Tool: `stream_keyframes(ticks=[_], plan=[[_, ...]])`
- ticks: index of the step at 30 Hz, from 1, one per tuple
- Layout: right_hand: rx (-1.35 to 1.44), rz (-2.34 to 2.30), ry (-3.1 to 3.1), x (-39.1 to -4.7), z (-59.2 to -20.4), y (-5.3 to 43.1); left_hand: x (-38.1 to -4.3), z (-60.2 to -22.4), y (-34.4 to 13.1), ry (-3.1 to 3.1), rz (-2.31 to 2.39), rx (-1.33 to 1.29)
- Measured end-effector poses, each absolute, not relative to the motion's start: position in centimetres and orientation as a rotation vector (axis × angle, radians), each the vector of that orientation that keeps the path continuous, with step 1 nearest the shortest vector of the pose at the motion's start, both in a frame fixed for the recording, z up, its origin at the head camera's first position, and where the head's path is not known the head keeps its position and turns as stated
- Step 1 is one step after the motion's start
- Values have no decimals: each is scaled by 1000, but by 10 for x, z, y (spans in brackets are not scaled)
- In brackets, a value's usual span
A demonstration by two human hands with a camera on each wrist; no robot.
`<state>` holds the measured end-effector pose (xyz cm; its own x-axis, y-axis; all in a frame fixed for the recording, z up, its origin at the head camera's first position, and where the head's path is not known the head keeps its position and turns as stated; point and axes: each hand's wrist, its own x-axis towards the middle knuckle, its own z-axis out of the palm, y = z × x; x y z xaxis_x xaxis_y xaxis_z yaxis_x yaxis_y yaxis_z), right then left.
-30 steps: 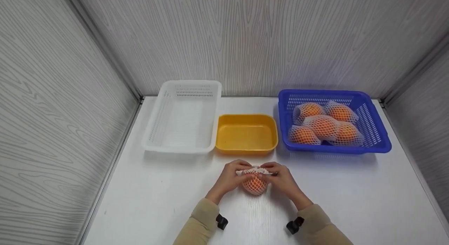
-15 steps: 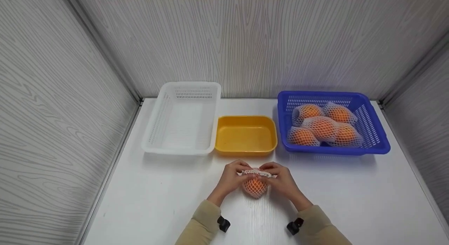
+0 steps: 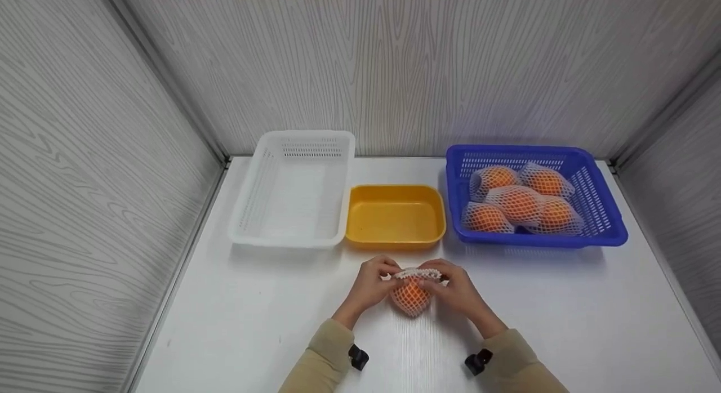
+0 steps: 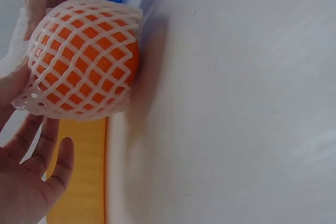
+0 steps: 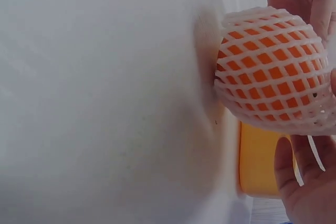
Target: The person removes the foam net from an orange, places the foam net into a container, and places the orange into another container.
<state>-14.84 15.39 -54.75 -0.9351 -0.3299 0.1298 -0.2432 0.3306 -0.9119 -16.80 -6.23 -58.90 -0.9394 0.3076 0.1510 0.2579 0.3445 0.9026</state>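
An orange (image 3: 411, 300) wrapped in a white foam net sleeve (image 3: 418, 273) is held at the middle front of the table. My left hand (image 3: 369, 286) pinches the bunched edge of the sleeve from the left. From the right, my right hand (image 3: 459, 290) pinches the same edge, its thumb lying against the netted fruit. The left wrist view shows the net (image 4: 84, 61) stretched round the orange, with the other fingers of my left hand (image 4: 26, 182) spread below it. In the right wrist view, part of the sleeve's edge is hidden by the fruit.
Behind the hands stands a yellow tray (image 3: 395, 244). To its left is a white basket (image 3: 287, 242). A blue basket (image 3: 541, 241) on the right holds several netted oranges (image 3: 515, 204). Walls (image 3: 394, 72) close in the back and sides.
The sleeve's stretched edge has narrowed and shifted slightly to the right between the fingers. Both hands stay in nearly the same place, and the baskets and tray have not moved.
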Motion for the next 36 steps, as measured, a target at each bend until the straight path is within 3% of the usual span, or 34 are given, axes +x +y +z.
stream_keyframes(ticks=[18,27,36], plan=[[-521,-1698,2653,-148,-543,148,-165,-585,-60,2599,1774,651],[-406,-1711,2594,-150,-545,150,-167,-588,-66,2475,1717,568],[-389,-1836,2491,-161,-582,158,-169,-592,-68,2482,1661,572]])
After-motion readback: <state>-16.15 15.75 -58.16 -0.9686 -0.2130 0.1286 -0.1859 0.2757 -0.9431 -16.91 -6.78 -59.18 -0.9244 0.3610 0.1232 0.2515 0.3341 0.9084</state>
